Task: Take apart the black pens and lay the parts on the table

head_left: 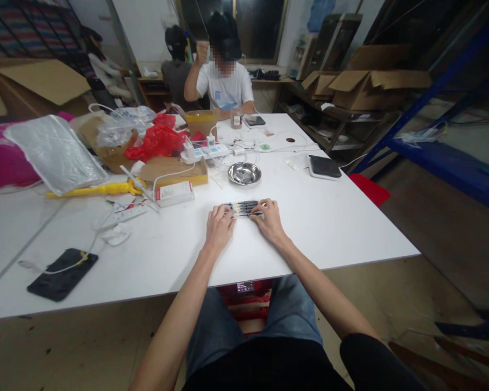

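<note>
Several slim dark pens (243, 207) lie side by side in a flat row on the white table (309, 228), with paler, partly see-through middles. At the row's left end is my left hand (220, 227), its fingers curled over the pen ends. My right hand (270, 220) pinches the opposite end between thumb and fingers. Both hands hold the nearest pen, which lies level along the front of the row; the fingers cover its tips. Just beyond the pens stands a shiny round metal dish (244, 174) with small items in it that I cannot make out.
A white box (174, 194), power strip (206, 153), red plastic bag (158, 138) and cardboard tray (179, 170) crowd the left. A black phone-like slab (63, 274) lies front left, a dark flat device (325, 166) back right. Across the table sits another person (224, 87).
</note>
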`<move>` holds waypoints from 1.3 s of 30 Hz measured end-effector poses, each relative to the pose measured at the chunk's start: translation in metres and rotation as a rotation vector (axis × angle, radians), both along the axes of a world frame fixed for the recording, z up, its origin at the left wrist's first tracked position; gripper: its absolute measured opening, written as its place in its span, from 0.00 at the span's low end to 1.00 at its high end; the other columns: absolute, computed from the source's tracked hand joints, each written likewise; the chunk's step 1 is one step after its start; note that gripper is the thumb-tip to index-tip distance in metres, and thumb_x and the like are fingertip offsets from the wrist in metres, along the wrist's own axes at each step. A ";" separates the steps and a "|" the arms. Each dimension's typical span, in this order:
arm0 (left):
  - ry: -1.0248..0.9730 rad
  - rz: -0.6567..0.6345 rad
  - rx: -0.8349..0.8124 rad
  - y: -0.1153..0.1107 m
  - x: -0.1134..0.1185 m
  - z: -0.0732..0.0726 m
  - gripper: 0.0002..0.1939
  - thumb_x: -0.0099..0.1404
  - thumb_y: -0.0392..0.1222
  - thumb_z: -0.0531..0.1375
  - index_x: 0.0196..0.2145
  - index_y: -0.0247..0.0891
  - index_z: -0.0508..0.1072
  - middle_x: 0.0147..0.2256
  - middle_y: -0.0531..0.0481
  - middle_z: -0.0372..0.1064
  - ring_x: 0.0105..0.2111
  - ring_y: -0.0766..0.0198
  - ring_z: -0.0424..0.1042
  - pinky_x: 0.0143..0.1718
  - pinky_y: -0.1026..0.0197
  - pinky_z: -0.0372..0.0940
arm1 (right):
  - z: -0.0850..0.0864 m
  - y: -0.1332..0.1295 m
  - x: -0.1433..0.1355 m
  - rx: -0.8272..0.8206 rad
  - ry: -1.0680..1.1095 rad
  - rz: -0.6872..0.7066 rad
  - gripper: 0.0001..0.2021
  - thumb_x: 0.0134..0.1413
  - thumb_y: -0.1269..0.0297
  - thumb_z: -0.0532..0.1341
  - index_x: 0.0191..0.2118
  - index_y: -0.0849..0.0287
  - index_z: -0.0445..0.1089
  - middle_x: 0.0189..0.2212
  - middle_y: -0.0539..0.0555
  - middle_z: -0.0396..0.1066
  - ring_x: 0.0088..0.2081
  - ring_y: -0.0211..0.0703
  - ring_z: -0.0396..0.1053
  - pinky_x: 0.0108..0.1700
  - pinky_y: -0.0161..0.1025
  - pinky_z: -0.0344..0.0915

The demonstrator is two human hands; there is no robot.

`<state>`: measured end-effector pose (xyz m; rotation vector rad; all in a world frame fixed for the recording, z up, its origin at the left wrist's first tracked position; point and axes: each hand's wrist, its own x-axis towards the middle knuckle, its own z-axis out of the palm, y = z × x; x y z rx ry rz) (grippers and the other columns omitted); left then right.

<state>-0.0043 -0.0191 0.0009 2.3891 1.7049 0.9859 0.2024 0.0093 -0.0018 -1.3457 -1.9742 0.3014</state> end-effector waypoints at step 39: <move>-1.224 -0.064 -0.339 0.069 0.013 0.007 0.35 0.72 0.69 0.38 0.67 0.52 0.58 0.71 0.47 0.51 0.71 0.60 0.49 0.71 0.45 0.45 | -0.008 0.031 -0.012 -0.255 0.699 0.209 0.38 0.67 0.40 0.47 0.75 0.44 0.30 0.76 0.49 0.29 0.74 0.51 0.42 0.73 0.58 0.45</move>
